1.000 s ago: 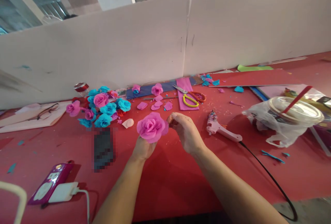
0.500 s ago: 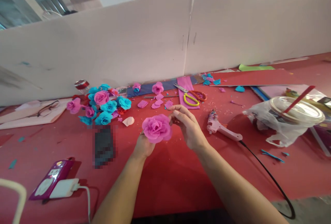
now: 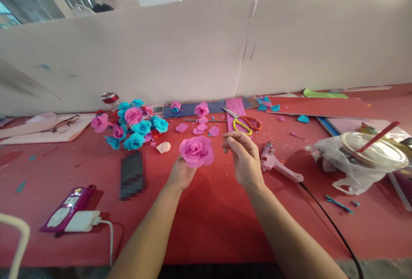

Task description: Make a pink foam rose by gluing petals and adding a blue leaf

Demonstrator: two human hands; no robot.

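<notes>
My left hand [image 3: 183, 174] is closed beneath a magenta paper rose [image 3: 196, 152] and holds it upright; the fingers and the grip under the petals are mostly hidden. To the right of the rose, apart from it, is my right hand [image 3: 243, 156]. Its fingers are bent with thumb and index close together in a pinch, and anything between them is too small to make out. Loose pink petals [image 3: 199, 129] lie beyond the rose. Behind my right hand are scissors [image 3: 242, 125] with yellow and orange handles, partly on a pink paper strip [image 3: 236, 106].
Blue, pink and red paper flowers [image 3: 141, 128] are bunched at left, behind a blurred dark object [image 3: 131, 175]. A pink glue gun [image 3: 280, 165] with a black cord lies at right, near a lidded cup [image 3: 373, 150] in a bag. A white board [image 3: 154, 60] stands behind the red table [image 3: 212, 227].
My right hand has drawn away from the rose's edge, leaving a gap between them. My left hand still holds the rose. The whole view has shifted slightly.
</notes>
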